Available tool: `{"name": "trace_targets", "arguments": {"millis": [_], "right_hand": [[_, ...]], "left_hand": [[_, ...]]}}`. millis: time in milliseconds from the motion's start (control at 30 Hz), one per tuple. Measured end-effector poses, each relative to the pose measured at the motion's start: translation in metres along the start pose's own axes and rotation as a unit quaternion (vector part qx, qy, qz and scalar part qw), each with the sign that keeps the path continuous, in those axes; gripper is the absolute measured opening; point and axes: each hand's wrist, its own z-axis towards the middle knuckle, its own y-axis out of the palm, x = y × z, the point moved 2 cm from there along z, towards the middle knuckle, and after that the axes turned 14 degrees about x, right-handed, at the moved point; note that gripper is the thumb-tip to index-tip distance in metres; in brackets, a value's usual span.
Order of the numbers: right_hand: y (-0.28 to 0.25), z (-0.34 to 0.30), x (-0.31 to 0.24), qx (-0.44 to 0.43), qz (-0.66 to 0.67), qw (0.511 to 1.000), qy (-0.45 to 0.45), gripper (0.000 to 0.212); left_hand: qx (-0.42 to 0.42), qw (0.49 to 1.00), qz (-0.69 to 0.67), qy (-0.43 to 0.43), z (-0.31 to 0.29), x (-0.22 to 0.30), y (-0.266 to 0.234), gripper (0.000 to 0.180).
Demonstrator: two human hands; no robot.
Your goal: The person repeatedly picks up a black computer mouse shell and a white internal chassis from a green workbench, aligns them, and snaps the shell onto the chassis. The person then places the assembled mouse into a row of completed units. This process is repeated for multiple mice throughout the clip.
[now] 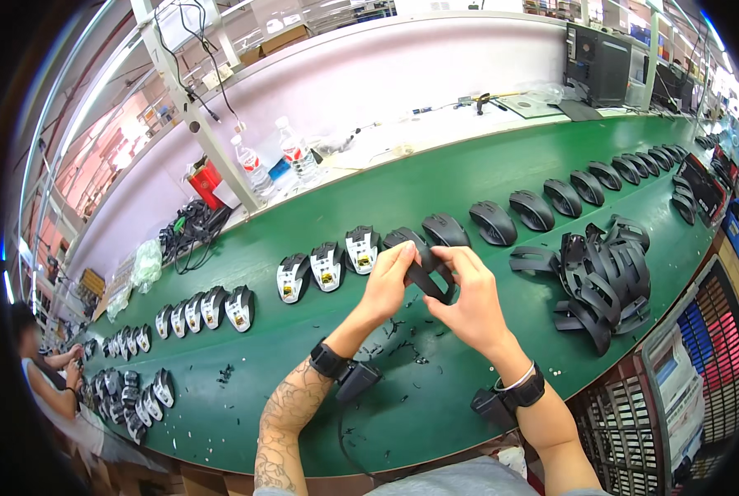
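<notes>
Held piece: one curved black plastic part [430,287], which we have above the green desk [436,413]. Left hand [388,279]: fingers closed on the part's left side. Right hand [474,293]: thumb and fingers gripping its right side. Black wristbands [330,361], one to each arm. Just beyond our hands we list a long row of black mice [492,223], running off to the far right. Left of these, three mouse bodies with white tops [326,266]; farther left, a row of five more [204,312]. To the right of our hands, a jumbled pile of curved black parts [613,277]. Nearer us, scattered small black scraps [421,359]. Along the back we count two clear bottles [299,155], a red box [207,183] and tangled black cables [189,236]. Lower right: a dark slatted crate [622,422]. Far left: another person [47,388].
</notes>
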Motion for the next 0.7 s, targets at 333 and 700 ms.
{"name": "trace_targets", "arguments": {"millis": [333,700], "right_hand": [[0.0,-0.005,0.012,0.008,-0.127,0.989,-0.078,0.039],[-0.003,-0.002,0.005,0.048,-0.156,0.983,-0.079,0.04]], "left_hand": [[0.063,0.768,0.638,0.009,0.081,-0.072,-0.096,0.103],[0.109,0.813,0.568,0.061,0.065,-0.042,-0.071,0.09]]}}
